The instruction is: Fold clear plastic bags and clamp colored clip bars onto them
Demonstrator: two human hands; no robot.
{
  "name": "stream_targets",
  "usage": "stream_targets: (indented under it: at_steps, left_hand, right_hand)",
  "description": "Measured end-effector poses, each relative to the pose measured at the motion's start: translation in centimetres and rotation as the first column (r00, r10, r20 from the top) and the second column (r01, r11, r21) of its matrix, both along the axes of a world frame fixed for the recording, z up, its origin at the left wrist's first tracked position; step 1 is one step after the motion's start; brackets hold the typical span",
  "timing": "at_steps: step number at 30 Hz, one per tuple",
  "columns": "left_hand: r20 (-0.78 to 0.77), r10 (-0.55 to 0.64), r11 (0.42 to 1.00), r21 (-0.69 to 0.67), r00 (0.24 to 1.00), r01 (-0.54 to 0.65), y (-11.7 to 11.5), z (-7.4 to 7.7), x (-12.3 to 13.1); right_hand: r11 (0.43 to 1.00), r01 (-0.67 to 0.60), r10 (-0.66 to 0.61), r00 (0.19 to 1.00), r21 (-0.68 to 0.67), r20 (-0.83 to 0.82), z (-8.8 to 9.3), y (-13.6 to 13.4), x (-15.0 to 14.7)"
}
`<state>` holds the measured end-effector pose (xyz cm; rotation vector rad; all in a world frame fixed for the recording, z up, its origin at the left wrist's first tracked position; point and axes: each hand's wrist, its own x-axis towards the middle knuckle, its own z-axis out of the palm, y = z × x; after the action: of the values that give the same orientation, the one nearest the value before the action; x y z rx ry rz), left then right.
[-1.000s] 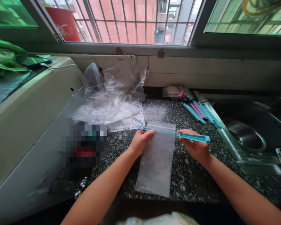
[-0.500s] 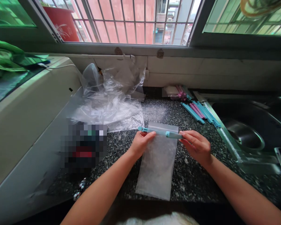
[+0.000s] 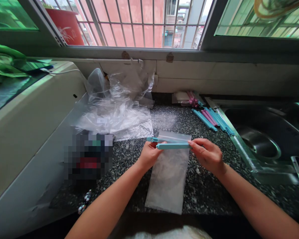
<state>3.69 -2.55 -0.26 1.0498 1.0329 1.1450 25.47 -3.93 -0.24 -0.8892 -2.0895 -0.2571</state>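
Observation:
A light-blue bag sealing clip (image 3: 173, 146) lies across the upper part of a clear plastic bag (image 3: 166, 181). Its two long bars are spread apart at the left and meet at the right end. My left hand (image 3: 150, 153) is closed round the clip's left end and the bag's edge. With thumb and fingers, my right hand (image 3: 206, 153) pinches the clip's right end. The bag hangs flat over the counter, its top edge sticking up past the clip. What it holds, if anything, I cannot make out.
More blue and pink clips (image 3: 211, 119) lie by the sink (image 3: 254, 142) on the right. Crumpled clear plastic bags (image 3: 114, 109) are heaped at the back left of the speckled counter (image 3: 129, 159). A white appliance (image 3: 37, 122) stands along the left.
The clip's front bar has swung leftward across the bag, its free end now near my left thumb. My right hand has shifted slightly left; both hands keep hold.

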Motion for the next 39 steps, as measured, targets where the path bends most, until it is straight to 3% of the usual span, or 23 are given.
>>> stream_targets:
  at_steps: [6,12,26,31,35,39]
  left_hand:
    - [-0.035,-0.031,0.995,0.091,0.999,0.034,0.0,0.0,-0.2]
    - [-0.066,-0.041,0.995,0.083,0.997,0.047,0.0,0.0,-0.2]
    - [0.056,-0.158,0.986,0.065,0.986,0.154,0.1,-0.2,-0.8]
    - [-0.031,-0.076,0.996,0.044,0.997,0.078,0.2,-1.1,-0.9]
    - [-0.089,-0.069,0.995,0.059,0.994,0.075,0.3,-1.1,-0.9]
    - [-0.127,-0.076,0.992,0.092,0.989,0.088,0.4,-1.0,-1.1]
  right_hand:
    - [1.000,0.002,-0.001,1.000,-0.024,0.027,-0.1,0.2,0.1]
    - [0.999,0.018,-0.016,0.997,-0.033,0.073,-0.3,0.3,0.1]
    - [0.997,0.055,-0.062,0.984,0.046,0.164,-0.5,0.4,-0.3]
    - [0.998,0.034,-0.044,0.984,0.059,0.176,-0.5,0.4,-0.4]
    - [0.998,0.001,-0.008,0.991,0.056,0.130,-0.9,0.5,-0.3]
    - [0.992,-0.049,0.038,0.995,-0.114,-0.095,-0.9,0.5,-0.3]
